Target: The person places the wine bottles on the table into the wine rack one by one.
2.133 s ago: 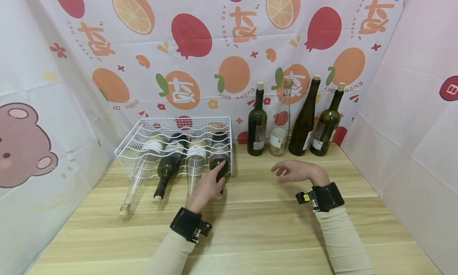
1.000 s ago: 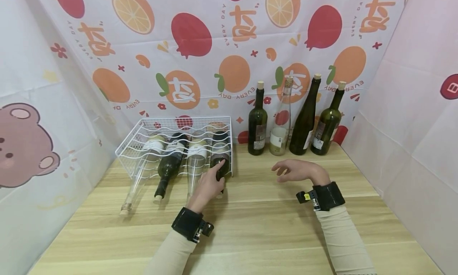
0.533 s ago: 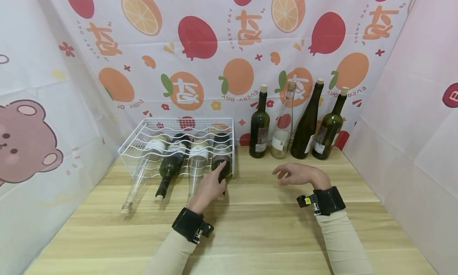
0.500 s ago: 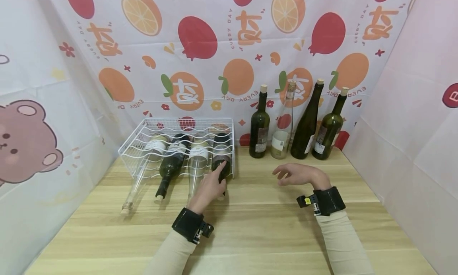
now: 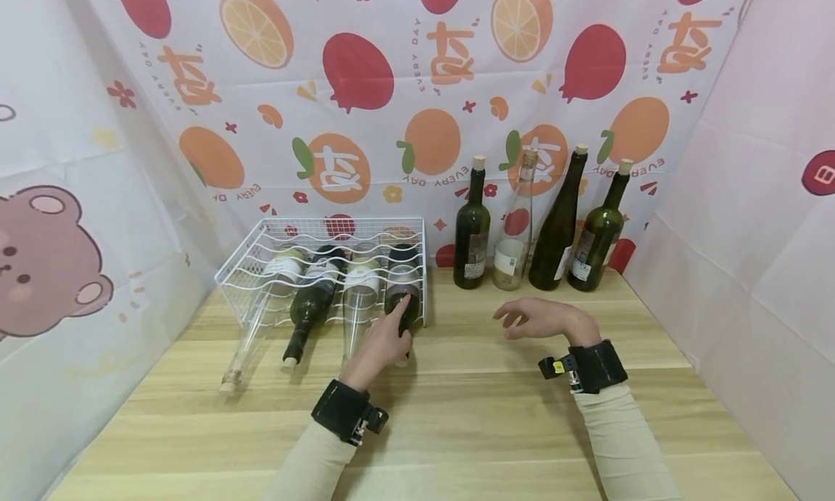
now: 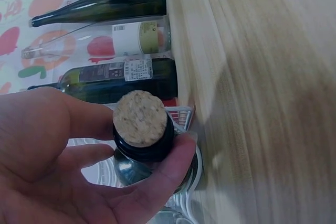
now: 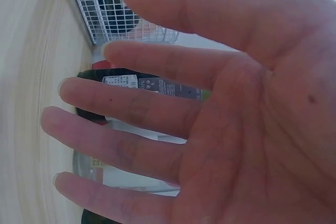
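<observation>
Left of the frame's centre, the rack sits on the table, four lying bottles in it, the left hand around the neck of the rightmost bottle. At centre right, four standing bottles line the curtain, the right hand below them.

A wood-grained table carries a white wire rack — and, beside it, four upright corked bottles.
</observation>
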Demonstrator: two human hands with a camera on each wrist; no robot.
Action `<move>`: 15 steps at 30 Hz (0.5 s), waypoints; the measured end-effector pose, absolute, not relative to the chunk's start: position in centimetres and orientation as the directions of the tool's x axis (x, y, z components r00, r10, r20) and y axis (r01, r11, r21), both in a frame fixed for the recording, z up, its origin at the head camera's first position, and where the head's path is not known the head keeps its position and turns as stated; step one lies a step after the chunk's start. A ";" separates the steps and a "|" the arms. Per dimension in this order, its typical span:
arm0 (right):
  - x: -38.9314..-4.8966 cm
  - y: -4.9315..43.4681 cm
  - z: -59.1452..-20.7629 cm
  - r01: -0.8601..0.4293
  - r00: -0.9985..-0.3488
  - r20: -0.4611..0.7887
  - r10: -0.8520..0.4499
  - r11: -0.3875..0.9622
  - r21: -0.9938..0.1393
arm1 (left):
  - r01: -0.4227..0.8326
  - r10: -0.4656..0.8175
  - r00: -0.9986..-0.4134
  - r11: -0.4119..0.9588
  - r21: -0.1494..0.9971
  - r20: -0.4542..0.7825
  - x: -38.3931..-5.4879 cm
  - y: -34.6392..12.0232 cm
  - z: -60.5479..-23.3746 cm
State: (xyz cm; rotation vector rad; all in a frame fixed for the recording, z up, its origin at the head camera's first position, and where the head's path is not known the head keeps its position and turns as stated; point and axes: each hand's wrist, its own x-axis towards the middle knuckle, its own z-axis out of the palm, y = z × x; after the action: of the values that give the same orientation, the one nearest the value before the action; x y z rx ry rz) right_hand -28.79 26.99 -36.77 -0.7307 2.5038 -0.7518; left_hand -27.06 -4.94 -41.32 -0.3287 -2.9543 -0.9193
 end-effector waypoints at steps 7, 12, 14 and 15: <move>-28.9 26.8 -37.1 -0.371 -0.765 -0.244 -0.596 0.718 -0.589 | 0.195 0.188 -0.980 0.800 0.567 0.072 -27.0 -5.0 -41.3; -28.9 26.6 -37.1 -0.378 -0.761 -0.249 -0.599 0.721 -0.581 | 0.193 0.189 -0.980 0.797 0.573 0.068 -26.9 -5.0 -41.3; -28.9 26.6 -37.1 -0.378 -0.760 -0.252 -0.599 0.723 -0.579 | 0.197 0.192 -0.979 0.795 0.574 0.070 -26.9 -5.0 -41.3; -28.9 26.6 -37.1 -0.377 -0.759 -0.255 -0.599 0.724 -0.577 | 0.197 0.194 -0.979 0.794 0.575 0.068 -26.9 -5.0 -41.3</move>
State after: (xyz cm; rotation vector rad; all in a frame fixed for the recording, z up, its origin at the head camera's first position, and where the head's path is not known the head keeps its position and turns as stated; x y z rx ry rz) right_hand -28.85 26.60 -37.08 -0.7485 2.4998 -0.7053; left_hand -26.90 -4.96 -41.29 -0.3233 -2.9703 -0.9520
